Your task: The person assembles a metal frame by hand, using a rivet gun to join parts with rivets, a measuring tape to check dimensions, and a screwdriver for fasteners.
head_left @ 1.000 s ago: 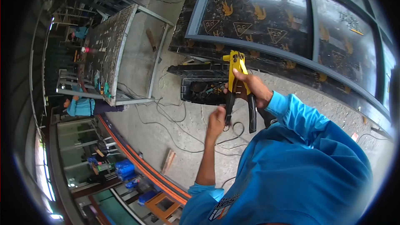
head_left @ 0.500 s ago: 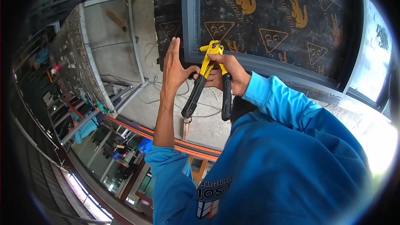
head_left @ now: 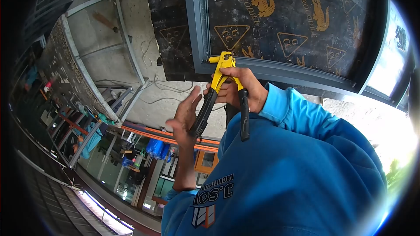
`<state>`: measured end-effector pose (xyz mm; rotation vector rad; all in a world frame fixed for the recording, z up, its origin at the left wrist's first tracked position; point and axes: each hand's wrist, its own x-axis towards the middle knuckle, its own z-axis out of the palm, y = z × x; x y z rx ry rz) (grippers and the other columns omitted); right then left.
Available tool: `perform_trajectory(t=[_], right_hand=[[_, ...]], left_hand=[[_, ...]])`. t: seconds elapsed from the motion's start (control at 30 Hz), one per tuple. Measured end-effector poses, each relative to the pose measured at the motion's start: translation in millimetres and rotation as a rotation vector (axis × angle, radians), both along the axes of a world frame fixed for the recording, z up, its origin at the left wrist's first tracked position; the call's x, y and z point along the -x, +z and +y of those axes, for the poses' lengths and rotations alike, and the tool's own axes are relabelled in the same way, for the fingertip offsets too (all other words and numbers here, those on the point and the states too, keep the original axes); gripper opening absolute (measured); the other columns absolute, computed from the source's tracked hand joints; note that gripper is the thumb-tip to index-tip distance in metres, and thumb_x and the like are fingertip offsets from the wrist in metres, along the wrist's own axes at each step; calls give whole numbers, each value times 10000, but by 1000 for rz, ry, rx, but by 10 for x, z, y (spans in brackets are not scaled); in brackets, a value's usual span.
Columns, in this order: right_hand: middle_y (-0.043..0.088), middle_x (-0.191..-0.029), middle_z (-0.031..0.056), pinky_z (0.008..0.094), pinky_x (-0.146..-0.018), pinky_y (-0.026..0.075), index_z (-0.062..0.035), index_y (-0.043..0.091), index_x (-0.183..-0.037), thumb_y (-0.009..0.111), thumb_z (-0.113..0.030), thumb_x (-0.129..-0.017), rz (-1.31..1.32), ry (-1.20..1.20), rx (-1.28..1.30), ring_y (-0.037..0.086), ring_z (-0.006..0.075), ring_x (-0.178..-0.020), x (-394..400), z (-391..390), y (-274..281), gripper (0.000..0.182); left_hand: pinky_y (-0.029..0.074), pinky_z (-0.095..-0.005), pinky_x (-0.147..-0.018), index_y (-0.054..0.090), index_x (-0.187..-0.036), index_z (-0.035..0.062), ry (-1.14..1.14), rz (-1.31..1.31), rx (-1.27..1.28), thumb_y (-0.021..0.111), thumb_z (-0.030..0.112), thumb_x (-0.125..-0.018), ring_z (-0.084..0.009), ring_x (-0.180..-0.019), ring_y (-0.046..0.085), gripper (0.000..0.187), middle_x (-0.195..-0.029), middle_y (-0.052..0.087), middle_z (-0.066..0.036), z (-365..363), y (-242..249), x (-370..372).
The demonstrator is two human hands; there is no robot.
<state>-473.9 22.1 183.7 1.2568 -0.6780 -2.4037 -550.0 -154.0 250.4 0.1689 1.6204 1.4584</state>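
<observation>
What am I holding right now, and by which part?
Your right hand holds the yellow hand riveter by its yellow body, near the black grips; whether your left hand touches one can't be told.

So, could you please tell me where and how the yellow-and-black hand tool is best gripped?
I'd grip the hand tool by its black handles, coming from the wearer's body side: they are long, spread apart and point toward the blue shirt, while the yellow head points away. The right hand holds it nearer that head, leaving the handle ends uncovered.
</observation>
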Motion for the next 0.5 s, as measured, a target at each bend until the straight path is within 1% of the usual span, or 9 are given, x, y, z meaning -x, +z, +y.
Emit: perform_trajectory(t=[0.03,0.13,0.17,0.2,0.27,0.33,0.4,0.47,0.5], right_hand=[[580,-974,232,500,-917,437,31,412,-1110,500,-211,-893,-1,-3,-10,600,360,-957,5,-12,-17,336],[592,-955,227,490,-913,440,21,416,-1111,504,-218,-889,2,24,-84,605,350,-947,19,-52,-60,338],[593,-962,227,483,-914,439,16,418,-1110,507,-221,-887,0,7,-60,603,347,-953,18,-39,-59,337],[593,-970,227,476,-915,438,11,420,-1109,510,-225,-885,-3,-7,-31,600,345,-959,6,-32,-65,337],[595,-969,222,469,-917,434,1,410,-1121,514,-230,-884,70,-45,-18,594,341,-976,-9,-10,-36,346],[595,-969,219,469,-924,427,-5,398,-1133,518,-230,-882,5,13,-57,590,339,-985,11,-16,-6,358],[596,-970,215,462,-911,439,-8,384,-1144,518,-225,-882,13,7,-62,592,338,-979,11,-13,-10,365],[598,-976,214,444,-895,454,-5,405,-1132,514,-210,-881,2,33,-60,590,340,-983,10,2,15,342],[598,-976,214,444,-895,454,-5,405,-1132,514,-210,-881,0,30,-64,590,340,-983,1,2,5,342]], left_hand=[[239,-470,-1060,333,-1288,-46,136,-24,224,197,676,-860,-336,-1290,316,851,-1346,367,-230,154,99,-53],[235,-461,-1065,313,-1305,-38,174,-137,224,189,641,-883,-332,-1297,297,810,-1353,350,-217,126,67,-85],[265,-448,-1056,338,-1304,-36,197,-131,127,247,526,-942,-322,-1279,331,675,-1332,380,-215,74,3,-38],[265,-448,-1056,338,-1304,-36,201,-129,127,247,526,-942,-322,-1279,331,675,-1332,380,-215,-1,-96,58],[372,-390,-989,425,-1277,-16,91,257,433,387,381,-960,-281,-1204,442,510,-1282,455,-187,-93,-335,327],[452,-342,-902,472,-1242,-24,94,313,516,447,282,-948,-257,-1073,550,425,-1194,531,-171,220,-518,643],[489,-316,-800,515,-1213,-1,-71,350,487,460,361,-940,-220,-944,603,457,-1078,599,-142,463,-793,940],[480,-308,-700,579,-1115,11,-304,478,559,482,396,-927,-193,-806,607,439,-902,634,-129,735,-1023,1089],[480,-308,-700,579,-1115,11,-306,478,555,482,396,-927,-193,-806,607,439,-902,634,-129,777,-1091,1168]])
